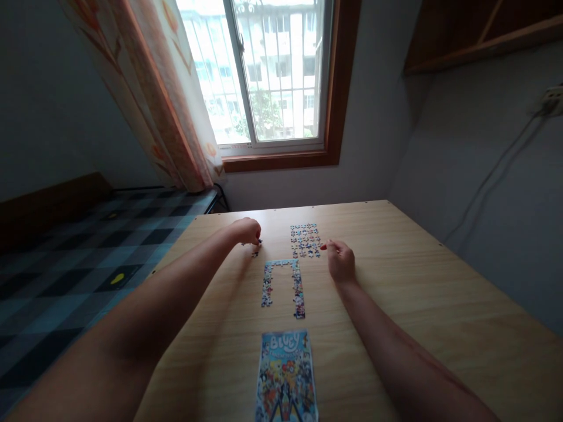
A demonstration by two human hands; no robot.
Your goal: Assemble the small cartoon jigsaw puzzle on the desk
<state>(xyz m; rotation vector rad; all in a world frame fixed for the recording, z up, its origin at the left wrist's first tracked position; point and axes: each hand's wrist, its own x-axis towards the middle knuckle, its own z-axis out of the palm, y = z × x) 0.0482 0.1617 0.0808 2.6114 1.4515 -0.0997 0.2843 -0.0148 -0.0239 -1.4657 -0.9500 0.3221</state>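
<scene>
Two hands on my head cam feed, both curled. My left hand (248, 230) is bunched by a few loose dark pieces (255, 254), fingertips down near one, but from this far off I can't tell if it's actually pinched. Right hand (341, 259) is folded with its tips just beside the rows of loose pieces (305, 239), which lie between the hands; can't make out whether those fingertips meet or hold anything. Nearer the camera than either hand, the puzzle border (298, 287) sits on the table (417, 293). Top edge and both sides look joined, so I'd call the outline mostly done. Bottom edge and inside aren't filled in, so plenty left. Closer still lies the Bluey picture sheet (287, 375).
</scene>
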